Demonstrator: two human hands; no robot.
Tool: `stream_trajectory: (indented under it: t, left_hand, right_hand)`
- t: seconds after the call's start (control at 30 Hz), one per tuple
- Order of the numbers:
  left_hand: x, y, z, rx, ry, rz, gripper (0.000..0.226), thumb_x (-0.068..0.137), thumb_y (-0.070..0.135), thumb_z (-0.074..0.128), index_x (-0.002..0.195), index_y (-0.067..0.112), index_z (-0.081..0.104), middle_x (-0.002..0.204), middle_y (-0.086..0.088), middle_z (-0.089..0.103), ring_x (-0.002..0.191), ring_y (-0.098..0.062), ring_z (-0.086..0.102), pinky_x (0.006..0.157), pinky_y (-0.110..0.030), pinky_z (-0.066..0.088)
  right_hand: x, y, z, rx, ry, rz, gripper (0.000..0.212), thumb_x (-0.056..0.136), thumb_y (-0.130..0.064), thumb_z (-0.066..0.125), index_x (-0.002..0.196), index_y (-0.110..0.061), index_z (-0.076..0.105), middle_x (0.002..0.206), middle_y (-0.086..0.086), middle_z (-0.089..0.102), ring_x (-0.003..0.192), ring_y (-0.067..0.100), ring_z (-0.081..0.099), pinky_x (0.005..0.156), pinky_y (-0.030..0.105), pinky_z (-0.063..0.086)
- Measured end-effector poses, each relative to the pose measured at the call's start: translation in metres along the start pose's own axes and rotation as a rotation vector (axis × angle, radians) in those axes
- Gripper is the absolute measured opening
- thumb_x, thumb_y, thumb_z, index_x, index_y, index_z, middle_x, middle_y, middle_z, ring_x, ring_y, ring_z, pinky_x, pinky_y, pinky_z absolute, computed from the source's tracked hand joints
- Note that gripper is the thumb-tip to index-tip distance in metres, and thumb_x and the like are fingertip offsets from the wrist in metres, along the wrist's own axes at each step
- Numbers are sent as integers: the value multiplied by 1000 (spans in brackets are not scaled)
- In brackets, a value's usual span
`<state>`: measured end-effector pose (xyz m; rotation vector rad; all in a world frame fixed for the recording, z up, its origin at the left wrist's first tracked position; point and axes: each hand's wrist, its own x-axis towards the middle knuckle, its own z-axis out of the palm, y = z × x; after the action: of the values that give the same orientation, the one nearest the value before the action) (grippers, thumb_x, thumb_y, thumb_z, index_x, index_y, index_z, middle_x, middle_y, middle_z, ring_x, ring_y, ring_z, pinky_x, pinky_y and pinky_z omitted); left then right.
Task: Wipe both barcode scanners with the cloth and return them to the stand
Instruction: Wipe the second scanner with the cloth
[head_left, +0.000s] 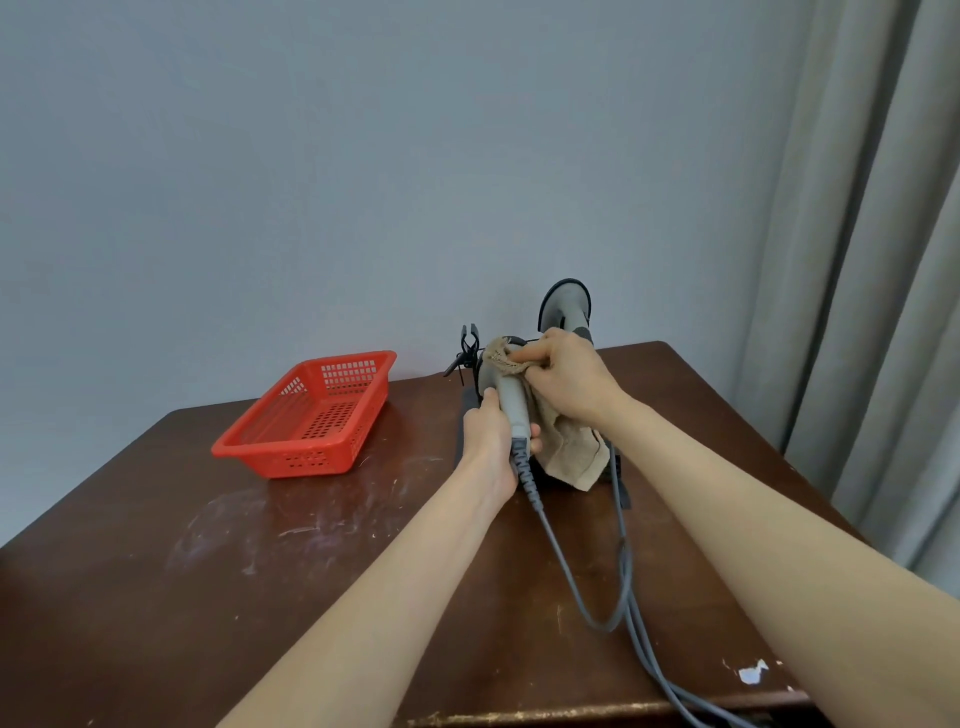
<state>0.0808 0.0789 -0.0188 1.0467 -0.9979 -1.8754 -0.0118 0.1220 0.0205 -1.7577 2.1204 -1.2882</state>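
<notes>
- Our two bare forearms, nearest to us, reach in from the bottom edge over the dark brown wooden table (260, 597), which is scuffed with pale marks.
- The red perforated plastic basket (291, 460) sits on the table's far left part, well apart from both hands.
- The beige woven cloth (571, 452) hangs from our right hand (566, 379), whose curled fingers press its upper part against the head of the grey corded handheld barcode scanner (506, 405).
- Our left hand (491, 436) grips that scanner's handle, fingers wrapped round it, holding it tilted above the table, just in front of the black wire stand (469, 343).
- The second grey barcode scanner (566, 306) stands upright behind our right hand at the table's far edge; its lower part is hidden.
- Two grey cables (558, 561) trail toward us across the table.
</notes>
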Motion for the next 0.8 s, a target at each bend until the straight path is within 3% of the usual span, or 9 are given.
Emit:
stream_trajectory:
  t: [0.1, 0.17, 0.27, 0.4, 0.53, 0.67, 0.73, 0.8]
  left_hand:
    - [2, 6, -2, -62, -10, -20, 28, 103, 28, 32, 104, 5, 48, 68, -8, 48, 35, -13, 43, 32, -15, 33]
    - [2, 9, -4, -75, -9, -27, 30, 102, 22, 27, 92, 6, 51, 66, -7, 48, 36, -13, 41, 32, -14, 32]
    - [0, 7, -3, -87, -31, -48, 33, 102, 22, 27, 86, 7, 51, 64, -7, 48, 34, -13, 41, 32, -13, 31]
    - [-1, 3, -2, -103, -46, -83, 27, 102, 30, 34, 99, 7, 49, 68, -7, 46, 30, -13, 43, 30, -13, 32]
    - [0, 8, -4, -131, -44, -81, 26, 101, 24, 32, 94, 7, 50, 66, -7, 48, 30, -13, 42, 31, -13, 31]
    - [0, 7, -5, -128, -32, -82, 37, 100, 18, 23, 81, 6, 53, 63, -8, 50, 29, -13, 40, 32, -11, 30]
    - [-2, 4, -3, -122, -44, -89, 36, 101, 20, 24, 82, 6, 52, 62, -8, 48, 29, -13, 40, 32, -11, 30]
    - [-3, 1, -1, -116, -61, -99, 29, 101, 24, 29, 90, 7, 50, 65, -7, 46, 29, -13, 41, 30, -12, 30]
  right_hand:
    - [-11, -4, -1, 131, -86, -30, 34, 89, -2, 49, 113, -15, 69, 79, -18, 43, 78, 0, 48, 68, 4, 34]
    - [-16, -5, -3, 155, -146, -47, 31, 89, -3, 51, 109, -15, 71, 79, -17, 45, 75, -4, 48, 68, 0, 35]
    - [-16, -6, -2, 116, -129, -40, 30, 88, -7, 52, 107, -18, 72, 80, -17, 47, 77, -1, 50, 70, 7, 37]
    - [-11, -2, -1, 57, -31, -7, 32, 88, -4, 50, 108, -17, 72, 74, -20, 50, 81, 5, 54, 81, 22, 44]
    - [-19, -3, -1, 187, -130, 18, 31, 89, -1, 51, 111, -13, 70, 76, -18, 49, 71, -6, 52, 69, 3, 37]
    - [-26, -5, -3, 200, -178, -13, 26, 86, -1, 55, 97, -16, 74, 78, -10, 48, 69, 1, 52, 68, 6, 39]
    - [-24, -3, -3, 165, -149, -12, 26, 86, -2, 56, 100, -14, 74, 73, -14, 49, 66, -4, 52, 66, 3, 36]
    - [-20, 1, 0, 94, -60, 5, 27, 87, -5, 55, 105, -16, 73, 73, -18, 48, 73, -3, 52, 74, 8, 36]
